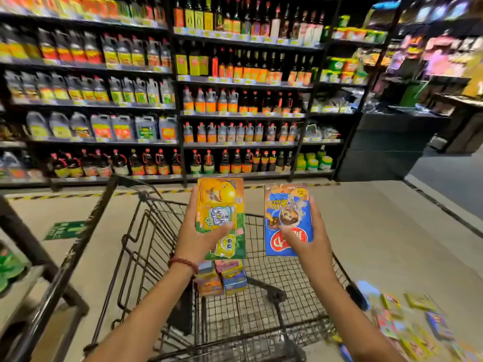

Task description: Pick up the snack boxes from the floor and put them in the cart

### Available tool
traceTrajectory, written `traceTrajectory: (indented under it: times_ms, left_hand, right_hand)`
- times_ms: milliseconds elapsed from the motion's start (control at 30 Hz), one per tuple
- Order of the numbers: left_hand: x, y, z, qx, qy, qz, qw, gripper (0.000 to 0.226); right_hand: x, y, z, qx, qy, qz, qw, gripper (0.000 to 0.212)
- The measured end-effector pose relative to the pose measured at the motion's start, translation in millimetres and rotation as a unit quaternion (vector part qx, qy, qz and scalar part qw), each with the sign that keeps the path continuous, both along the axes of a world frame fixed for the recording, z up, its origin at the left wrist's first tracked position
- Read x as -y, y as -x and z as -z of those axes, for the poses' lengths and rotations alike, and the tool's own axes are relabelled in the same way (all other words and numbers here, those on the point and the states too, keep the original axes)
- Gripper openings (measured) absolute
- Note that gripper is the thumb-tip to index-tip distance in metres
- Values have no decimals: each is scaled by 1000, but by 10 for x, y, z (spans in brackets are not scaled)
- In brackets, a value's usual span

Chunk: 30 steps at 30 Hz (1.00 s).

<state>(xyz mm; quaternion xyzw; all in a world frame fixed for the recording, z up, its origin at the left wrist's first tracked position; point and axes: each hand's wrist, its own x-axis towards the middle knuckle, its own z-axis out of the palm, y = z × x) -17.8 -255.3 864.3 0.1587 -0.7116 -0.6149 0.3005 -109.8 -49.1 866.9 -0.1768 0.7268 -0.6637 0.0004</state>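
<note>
My left hand (194, 237) grips a yellow-orange snack box (220, 202) with a green box behind it, held upright above the black wire cart (146, 231). A blue snack box (287, 205) with a cartoon figure and a red logo is held upright in my right hand (308, 241), also over the cart. Stacked snack boxes (222, 278) lie inside the cart basket below my hands. Several more snack boxes (407, 322) are scattered on the floor at the lower right.
Shelves of sauce and oil bottles (183, 100) run along the far side of the aisle. A dark frame (39, 257) stands at the left beside the cart. A green floor sticker (65, 229) lies left of the cart on the beige floor.
</note>
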Motion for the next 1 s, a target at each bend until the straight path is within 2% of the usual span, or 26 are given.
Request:
traceTrajectory:
  times_ms: [300, 533, 700, 833, 1000]
  left_hand:
    - [753, 356, 497, 46, -49, -44, 997, 109]
    - [1210, 732, 864, 85, -70, -105, 988, 99]
    - [1394, 1011, 1255, 153, -92, -108, 978, 120]
    - [1405, 1152, 1703, 181, -117, -116, 970, 100]
    - [1384, 1189, 2140, 220, -166, -130, 952, 97]
  right_hand:
    - [917, 566, 436, 36, -41, -64, 996, 71]
    - [1392, 1188, 893, 88, -55, -116, 988, 68]
    - [1569, 1560, 1270, 121, -74, -153, 978, 62]
    - [1690, 1679, 1681, 158, -102, -167, 968, 56]
    - [1789, 1602, 2116, 203, -108, -168, 959, 42]
